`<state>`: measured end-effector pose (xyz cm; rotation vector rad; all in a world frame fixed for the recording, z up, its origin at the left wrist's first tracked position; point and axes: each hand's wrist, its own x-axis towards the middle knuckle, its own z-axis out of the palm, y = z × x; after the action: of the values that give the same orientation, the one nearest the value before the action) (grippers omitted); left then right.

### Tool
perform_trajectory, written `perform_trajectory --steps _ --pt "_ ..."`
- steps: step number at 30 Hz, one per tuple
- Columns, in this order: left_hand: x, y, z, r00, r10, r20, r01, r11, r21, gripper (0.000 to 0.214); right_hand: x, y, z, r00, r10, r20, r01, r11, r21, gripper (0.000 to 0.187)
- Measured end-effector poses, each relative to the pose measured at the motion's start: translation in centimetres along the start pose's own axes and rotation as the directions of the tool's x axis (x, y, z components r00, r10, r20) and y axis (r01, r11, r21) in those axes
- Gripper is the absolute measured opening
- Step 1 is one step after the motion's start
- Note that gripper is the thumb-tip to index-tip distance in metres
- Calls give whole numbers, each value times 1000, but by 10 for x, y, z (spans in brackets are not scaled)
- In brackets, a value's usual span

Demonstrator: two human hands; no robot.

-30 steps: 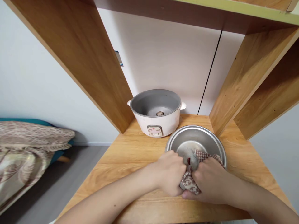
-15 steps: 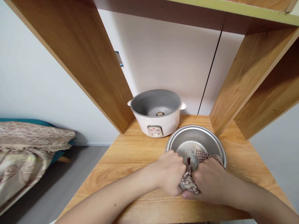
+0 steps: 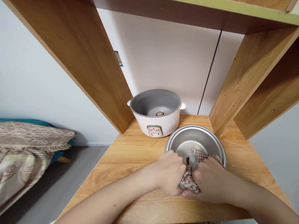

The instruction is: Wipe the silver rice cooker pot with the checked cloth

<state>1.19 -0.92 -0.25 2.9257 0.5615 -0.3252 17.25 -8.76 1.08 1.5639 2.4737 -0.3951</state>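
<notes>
A round metal inner pot (image 3: 211,141) rests on the wooden desk, nearer to me than the rice cooker. Over its near rim lies a brown-and-white patterned cloth (image 3: 190,183), part of it inside the bowl of the pot. My right hand (image 3: 209,179) is closed around the cloth at the near right of the rim. Beside it, my left hand (image 3: 174,172) is closed in a fist at the near left rim, with the cloth bunched against its fingers. A small dark red loop of the cloth sticks up between the hands. My fingertips are largely hidden.
The white rice cooker body (image 3: 155,119) stands lidless behind the pot, its grey inside showing. Wooden uprights (image 3: 112,77) flank the desk (image 3: 130,152), with a shelf (image 3: 175,14) overhead. At the left, a patterned blanket (image 3: 28,149) covers a piece of blue furniture.
Almost nothing differs. Both hands stay at the near rim with the cloth, and the dark red loop between them has shifted very slightly.
</notes>
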Motion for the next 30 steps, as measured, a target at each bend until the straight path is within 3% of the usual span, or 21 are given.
perform_trajectory --steps 4,10,18,30 --pt "0 1 -2 1000 -5 25 5 1000 7 32 -1 -1 1 999 43 -2 -43 999 -16 67" --pt "0 1 -1 1000 1 11 -1 1000 21 32 2 6 1 997 -5 73 1 998 57 73" --pt "0 0 2 999 11 -34 -11 1000 3 25 0 2 -1 1000 -5 14 4 999 53 64" --pt "0 -1 3 999 14 -37 -14 1000 5 29 1 3 1 1000 6 14 -7 997 76 66"
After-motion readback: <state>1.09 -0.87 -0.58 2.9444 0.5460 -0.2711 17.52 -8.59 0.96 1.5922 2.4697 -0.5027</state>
